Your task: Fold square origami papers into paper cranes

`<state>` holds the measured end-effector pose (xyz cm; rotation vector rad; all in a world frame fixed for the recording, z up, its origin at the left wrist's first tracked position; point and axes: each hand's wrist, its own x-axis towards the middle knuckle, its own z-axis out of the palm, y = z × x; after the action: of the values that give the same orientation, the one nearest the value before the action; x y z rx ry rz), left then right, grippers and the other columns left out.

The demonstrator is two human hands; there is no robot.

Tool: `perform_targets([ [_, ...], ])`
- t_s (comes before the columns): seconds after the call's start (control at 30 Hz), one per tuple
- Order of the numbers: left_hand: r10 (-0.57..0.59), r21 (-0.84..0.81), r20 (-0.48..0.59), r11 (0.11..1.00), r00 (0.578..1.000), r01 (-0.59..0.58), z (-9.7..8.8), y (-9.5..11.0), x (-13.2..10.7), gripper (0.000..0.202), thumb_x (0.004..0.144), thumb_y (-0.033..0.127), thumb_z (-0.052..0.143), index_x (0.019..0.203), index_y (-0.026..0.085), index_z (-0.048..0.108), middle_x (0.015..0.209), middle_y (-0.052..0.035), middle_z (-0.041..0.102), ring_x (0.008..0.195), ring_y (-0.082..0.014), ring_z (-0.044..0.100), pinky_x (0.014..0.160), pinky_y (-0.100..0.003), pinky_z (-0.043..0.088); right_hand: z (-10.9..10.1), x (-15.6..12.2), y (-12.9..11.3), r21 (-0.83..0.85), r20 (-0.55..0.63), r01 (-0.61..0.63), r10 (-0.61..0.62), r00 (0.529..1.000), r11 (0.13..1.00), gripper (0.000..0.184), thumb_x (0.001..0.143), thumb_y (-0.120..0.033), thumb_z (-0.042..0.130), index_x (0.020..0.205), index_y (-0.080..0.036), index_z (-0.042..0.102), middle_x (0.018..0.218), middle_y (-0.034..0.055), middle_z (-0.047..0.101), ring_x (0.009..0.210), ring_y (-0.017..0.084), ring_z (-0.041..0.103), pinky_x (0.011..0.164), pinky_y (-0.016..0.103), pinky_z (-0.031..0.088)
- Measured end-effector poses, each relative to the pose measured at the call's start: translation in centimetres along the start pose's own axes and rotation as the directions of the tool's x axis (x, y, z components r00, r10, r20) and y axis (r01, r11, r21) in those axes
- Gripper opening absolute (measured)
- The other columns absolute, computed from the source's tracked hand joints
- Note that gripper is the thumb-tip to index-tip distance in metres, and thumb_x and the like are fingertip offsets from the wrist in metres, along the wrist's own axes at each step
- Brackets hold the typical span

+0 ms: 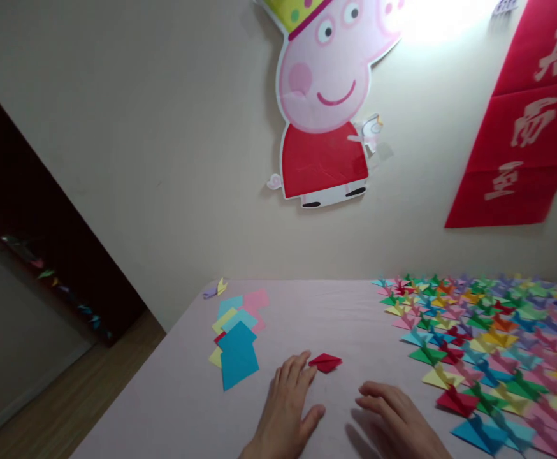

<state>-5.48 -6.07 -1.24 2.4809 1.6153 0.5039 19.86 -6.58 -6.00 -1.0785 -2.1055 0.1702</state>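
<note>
A small red folded paper diamond lies flat on the pale pink tabletop. The fingertips of my left hand are at its left corner, with the fingers stretched out and the thumb apart. It looks as if one finger touches that corner, but nothing is held. To the right of the paper, my right hand hovers over the table above its own shadow. Its fingers are extended and slightly bent, with nothing in them; its thumb is hidden.
Loose coloured paper sheets, a blue one on top, lie left of my hands. Rows of folded paper cranes cover the right side. Two small folded pieces sit at the back left corner. A wall stands behind the table.
</note>
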Motion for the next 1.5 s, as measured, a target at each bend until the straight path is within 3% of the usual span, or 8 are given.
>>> perform_targets([
  [0.17, -0.045, -0.083, -0.005, 0.996, 0.999, 0.044, -0.6, 0.9, 3.5, 0.054, 0.082, 0.021, 0.064, 0.134, 0.022, 0.049, 0.14, -0.0075, 0.05, 0.127, -0.0232, 0.044, 0.107, -0.039, 0.039, -1.5, 6.3, -2.1, -0.014, 0.096, -0.048, 0.05, 0.994, 0.999, 0.032, 0.087, -0.007, 0.043, 0.1, -0.026, 0.066, 0.101, 0.0059, 0.068, 0.094, 0.021, 0.063, 0.081, 0.035, 0.055],
  [0.33, -0.029, -0.034, 0.042, 0.999, 0.999, 0.03, -0.1, 0.1, 5.8, 0.045, 0.084, 0.032, 0.066, 0.127, 0.026, 0.054, 0.127, -0.0033, 0.053, 0.114, -0.0227, 0.048, 0.095, -0.034, 0.042, 0.7, 9.7, -2.3, -0.088, 0.227, -0.068, 0.086, 0.97, 0.994, 0.026, 0.085, -0.006, 0.051, 0.087, -0.023, 0.071, 0.09, 0.0052, 0.068, 0.086, 0.021, 0.058, 0.08, 0.034, 0.048],
  [0.43, 0.025, -0.071, 0.054, 0.997, 0.998, -0.021, 0.0, -0.5, 5.8, 0.033, 0.083, 0.037, 0.071, 0.114, 0.029, 0.061, 0.118, 0.0007, 0.055, 0.11, -0.0206, 0.048, 0.093, -0.031, 0.04, 1.7, 9.7, -1.8, -0.074, 0.244, -0.112, 0.126, 0.962, 0.991, 0.022, 0.09, -0.013, 0.054, 0.081, -0.022, 0.071, 0.085, 0.0038, 0.067, 0.085, 0.02, 0.057, 0.078, 0.033, 0.046],
  [0.57, 0.032, -0.116, 0.021, 0.993, 0.999, -0.03, 0.1, -0.9, 5.9, 0.025, 0.084, 0.034, 0.074, 0.104, 0.028, 0.062, 0.113, 0.0036, 0.058, 0.106, -0.0181, 0.048, 0.091, -0.029, 0.039, 1.5, 9.5, -1.5, -0.002, 0.272, -0.146, 0.141, 0.952, 0.989, 0.023, 0.094, -0.02, 0.053, 0.078, -0.023, 0.069, 0.085, 0.0019, 0.067, 0.087, 0.02, 0.058, 0.079, 0.033, 0.047],
  [0.8, 0.063, -0.134, -0.065, 0.988, 0.996, -0.071, 0.9, -1.0, 5.8, 0.014, 0.087, 0.025, 0.071, 0.098, 0.025, 0.061, 0.105, 0.0045, 0.06, 0.099, -0.0169, 0.05, 0.087, -0.029, 0.038, 0.7, 9.8, -1.3, 0.123, 0.269, -0.235, 0.196, 0.943, 0.964, 0.017, 0.084, -0.01, 0.053, 0.079, -0.023, 0.062, 0.092, 0.0024, 0.065, 0.093, 0.021, 0.057, 0.087, 0.036, 0.046],
  [1.07, 0.121, -0.167, -0.121, 0.976, 0.985, -0.14, 1.9, -1.2, 6.2, 0.013, 0.091, 0.011, 0.061, 0.095, 0.023, 0.063, 0.098, 0.0002, 0.063, 0.092, -0.02, 0.053, 0.082, -0.034, 0.036, 2.5, 9.5, 0.0, 0.156, 0.221, -0.306, 0.269, 0.937, 0.939, 0.016, 0.078, -0.01, 0.054, 0.087, -0.022, 0.061, 0.091, 0.0038, 0.065, 0.089, 0.022, 0.056, 0.083, 0.035, 0.044],
  [1.23, 0.059, -0.196, -0.142, 0.977, 0.988, -0.087, 2.1, -0.8, 6.2, 0.013, 0.087, 0.009, 0.065, 0.087, 0.021, 0.062, 0.091, 0.0005, 0.065, 0.088, -0.0205, 0.054, 0.08, -0.034, 0.035, 3.3, 9.5, 0.4, 0.137, 0.198, -0.287, 0.258, 0.946, 0.948, 0.012, 0.083, -0.015, 0.057, 0.074, -0.022, 0.062, 0.083, 0.0037, 0.065, 0.085, 0.022, 0.055, 0.08, 0.035, 0.044],
  [1.5, -0.04, -0.257, -0.169, 0.966, 0.985, -0.005, 1.3, -0.6, 6.0, 0.018, 0.085, 0.008, 0.067, 0.075, 0.02, 0.059, 0.083, 0.0016, 0.063, 0.086, -0.0201, 0.053, 0.078, -0.033, 0.034, 2.8, 9.6, 0.6, 0.153, 0.165, -0.254, 0.228, 0.96, 0.955, 0.017, 0.088, -0.024, 0.056, 0.074, -0.023, 0.064, 0.081, 0.0039, 0.066, 0.083, 0.023, 0.055, 0.079, 0.036, 0.044],
])
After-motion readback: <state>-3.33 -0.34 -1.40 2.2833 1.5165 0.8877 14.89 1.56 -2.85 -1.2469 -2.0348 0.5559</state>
